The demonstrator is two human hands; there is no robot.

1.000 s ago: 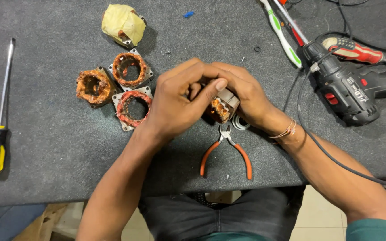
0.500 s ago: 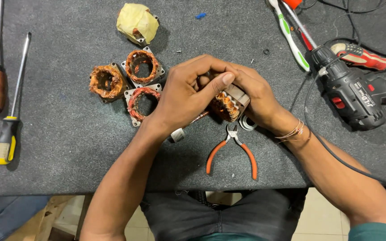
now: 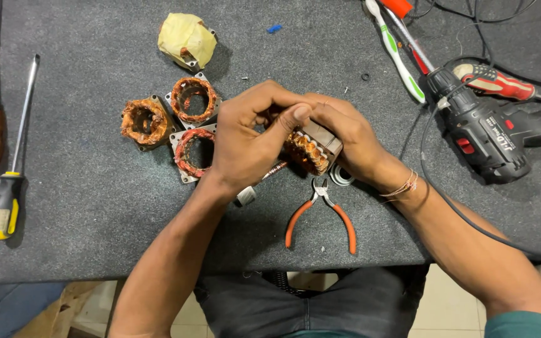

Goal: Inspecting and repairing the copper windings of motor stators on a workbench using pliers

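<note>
A dark grey, felt-like mat covered the desk (image 3: 82,250) from edge to edge, lit evenly from above with only soft shadows. Below its front edge showed a pale tiled floor (image 3: 452,307) and, at lower left, a wooden piece (image 3: 64,310) of furniture.

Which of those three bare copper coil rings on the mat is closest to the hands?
The front coil ring, with reddish windings: the left hand lies against its right edge. The other two, browner, sit farther back and farther left.

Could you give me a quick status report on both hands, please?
Left hand and right hand both grip wound motor core. Pliers beneath, untouched.
</note>
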